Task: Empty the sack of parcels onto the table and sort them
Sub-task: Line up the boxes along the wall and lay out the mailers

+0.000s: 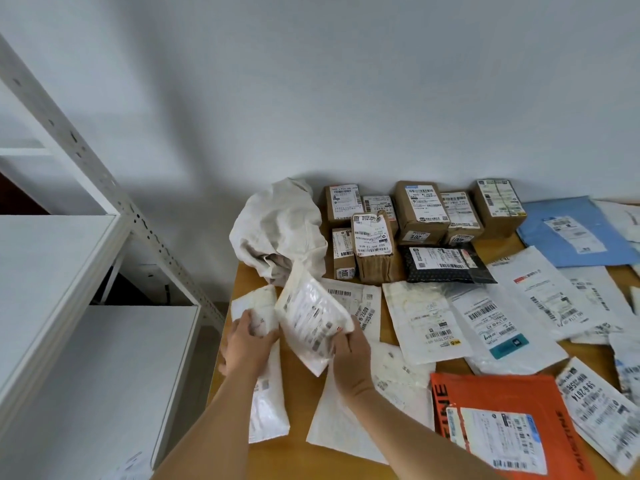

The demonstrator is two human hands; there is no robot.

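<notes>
Sack sat crumpled and slumped at the back-left corner of the wooden surface, up against the wall; couldn't tell if anything was left inside, mouth too folded over. Everything else placed off that sack:

Just right of it, a cluster of brown cardboard boxes lined up along the wall, labels facing up. Black mailer lying right in front of those boxes. Further right again, a blue mailer flat by the wall.

In front of the sack, held tilted up off the surface: a white padded parcel, label side toward the camera. Right hand gripped its lower right edge, fingers curled around it. Left hand grasped another white bag lying under it, fingers closed on the bag's upper part, right next to the raised parcel.

Right and forward of the sack, a spread of white poly mailers, overlapping, labels up. Orange mailer well forward and right, near the front edge, partly over a white one.

Left of the sack, off the surface entirely: white metal shelving, only one small labelled packet down at the bottom.
</notes>
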